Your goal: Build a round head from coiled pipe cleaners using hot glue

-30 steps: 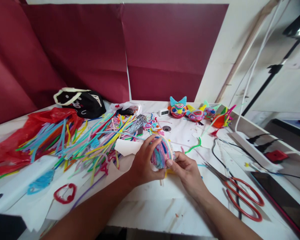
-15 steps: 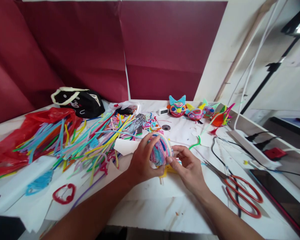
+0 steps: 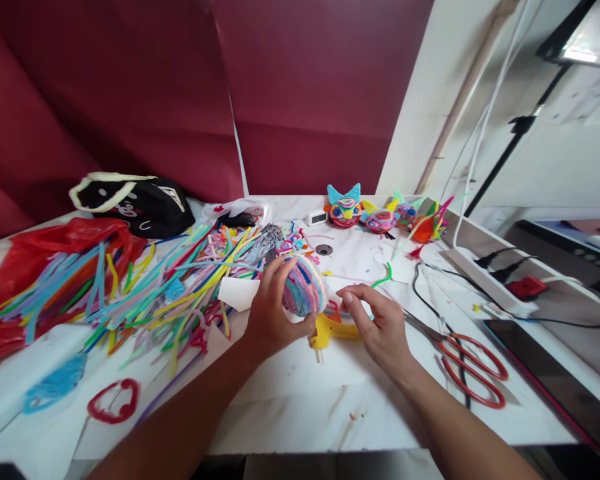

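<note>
My left hand is wrapped round a multicoloured pipe-cleaner ball, pink, blue and cream, held just above the white table. A little to the right of the ball, my right hand has come off it, with fingers curled and thumb and forefinger pinched together over the table. A yellow tool lies on the table between and under the two hands.
A big heap of loose coloured pipe cleaners and a red plastic bag fill the left. Red-handled scissors lie right of my right hand. Finished pipe-cleaner masks stand at the back. Black bag, power strip and cables at the right.
My right hand has let go of the ball and drawn a little away to the right. The left hand keeps the ball. The camera has swung slightly right.
</note>
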A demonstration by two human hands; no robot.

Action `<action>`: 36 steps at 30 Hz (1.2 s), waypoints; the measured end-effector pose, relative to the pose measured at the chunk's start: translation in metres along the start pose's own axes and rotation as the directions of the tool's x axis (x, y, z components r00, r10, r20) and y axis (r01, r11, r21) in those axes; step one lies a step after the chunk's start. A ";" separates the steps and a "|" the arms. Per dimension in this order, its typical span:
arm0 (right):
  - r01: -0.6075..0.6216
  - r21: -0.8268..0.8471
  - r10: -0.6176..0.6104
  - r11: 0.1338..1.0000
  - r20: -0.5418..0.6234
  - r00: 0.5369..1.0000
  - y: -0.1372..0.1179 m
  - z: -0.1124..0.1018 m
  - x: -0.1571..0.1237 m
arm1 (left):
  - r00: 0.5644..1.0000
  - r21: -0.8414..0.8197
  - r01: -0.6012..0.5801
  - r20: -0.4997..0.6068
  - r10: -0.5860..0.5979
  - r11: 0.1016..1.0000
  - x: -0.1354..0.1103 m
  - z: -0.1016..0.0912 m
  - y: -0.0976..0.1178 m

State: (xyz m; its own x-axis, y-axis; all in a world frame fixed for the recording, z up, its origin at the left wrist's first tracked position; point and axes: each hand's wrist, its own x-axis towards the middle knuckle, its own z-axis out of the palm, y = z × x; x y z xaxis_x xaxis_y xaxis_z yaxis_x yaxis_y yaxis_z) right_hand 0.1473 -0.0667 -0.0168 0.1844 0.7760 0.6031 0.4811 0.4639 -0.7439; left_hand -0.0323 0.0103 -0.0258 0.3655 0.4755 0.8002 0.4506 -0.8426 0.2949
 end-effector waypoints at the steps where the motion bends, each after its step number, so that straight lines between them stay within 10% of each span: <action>1: 0.015 -0.035 -0.015 0.999 0.005 1.000 0.000 -0.003 0.001 | 1.000 0.001 0.003 -0.008 -0.003 1.000 0.000 0.001 -0.001; 7: 0.026 -0.398 0.011 0.917 0.091 0.996 0.002 -0.068 -0.007 | 0.999 0.011 0.027 -0.039 -0.027 1.000 0.002 0.003 -0.006; 15: 0.118 -0.902 0.295 0.415 0.257 0.920 0.046 -0.179 -0.070 | 0.999 -0.003 0.030 -0.034 -0.030 1.000 0.004 0.003 -0.008; 36: 0.090 -0.909 0.452 0.408 0.286 0.845 0.048 -0.173 -0.061 | 0.999 -0.010 0.039 -0.001 -0.039 0.999 0.002 0.004 -0.008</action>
State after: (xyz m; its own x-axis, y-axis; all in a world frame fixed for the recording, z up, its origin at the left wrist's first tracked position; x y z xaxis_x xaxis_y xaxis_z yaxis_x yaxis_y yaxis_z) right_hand 0.3072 -0.1656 -0.0403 0.1280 0.9875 0.0915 0.9915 -0.1297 0.0125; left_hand -0.0318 0.0190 -0.0285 0.3467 0.5073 0.7889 0.4565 -0.8260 0.3306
